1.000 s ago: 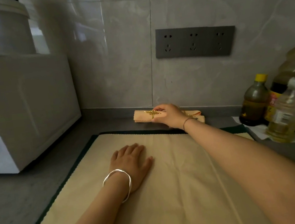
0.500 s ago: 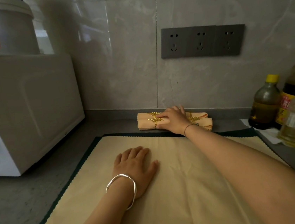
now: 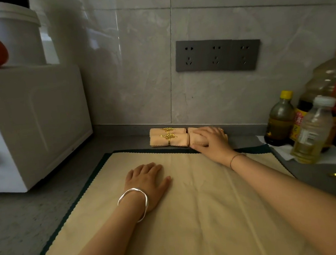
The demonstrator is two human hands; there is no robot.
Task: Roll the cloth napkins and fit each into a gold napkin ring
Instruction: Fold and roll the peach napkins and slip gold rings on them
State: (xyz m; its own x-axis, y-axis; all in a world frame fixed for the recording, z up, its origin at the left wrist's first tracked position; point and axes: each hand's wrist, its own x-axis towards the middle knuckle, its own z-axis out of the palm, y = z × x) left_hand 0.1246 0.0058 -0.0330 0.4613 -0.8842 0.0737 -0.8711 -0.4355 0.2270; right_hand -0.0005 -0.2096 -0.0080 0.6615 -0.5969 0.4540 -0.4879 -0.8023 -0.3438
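**Back edge: ringed rolls squared up**

Along the tabletop's (image 3: pixel 47 214) back edge, the right hand (image 3: pixel 210 141) rests open on ringed rolled napkins (image 3: pixel 177 142) (likely nudging them into a row). Left hand (image 3: pixel 147 178), flat and open, steadies the spread cloth (image 3: pixel 204 217), probably next for rolling.

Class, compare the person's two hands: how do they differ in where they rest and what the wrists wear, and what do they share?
The left hand lies flat on the spread beige cloth; the right hand rests farther away, on the rolled napkins by the wall. The left wrist wears a thick silver bangle; the right wrist a thin bracelet. Both are palm down, gripping nothing.
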